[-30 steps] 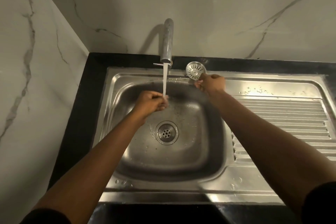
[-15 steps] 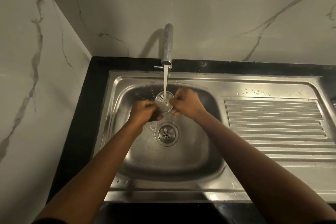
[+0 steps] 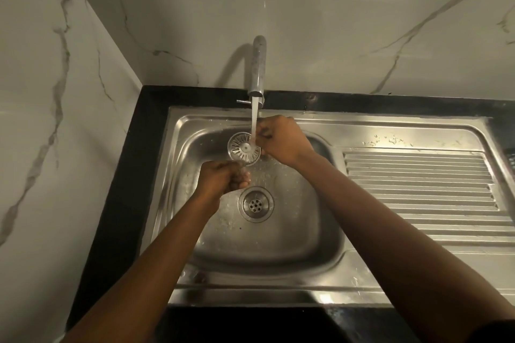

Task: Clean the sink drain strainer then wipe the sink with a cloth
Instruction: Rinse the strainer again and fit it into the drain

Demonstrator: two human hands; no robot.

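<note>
The round slotted metal drain strainer (image 3: 242, 148) is held up over the steel sink basin (image 3: 292, 231), tilted with its face toward me, under the running water (image 3: 254, 125). My right hand (image 3: 280, 140) grips it by its right edge. My left hand (image 3: 223, 178) is curled into a loose fist just below the strainer, apart from it, with wet fingertips; whether anything is inside it I cannot see. The open drain hole (image 3: 255, 204) lies below both hands. No cloth is in view.
The chrome tap (image 3: 258, 69) rises from the back wall and pours into the basin. A ribbed draining board (image 3: 418, 184) spreads to the right, with water drops near its back edge. Black counter (image 3: 131, 175) frames the sink; marble walls close the left and back.
My right hand carried the strainer from the back ledge down under the water. It now holds it alone by the right edge, and my left hand has dropped away below it.
</note>
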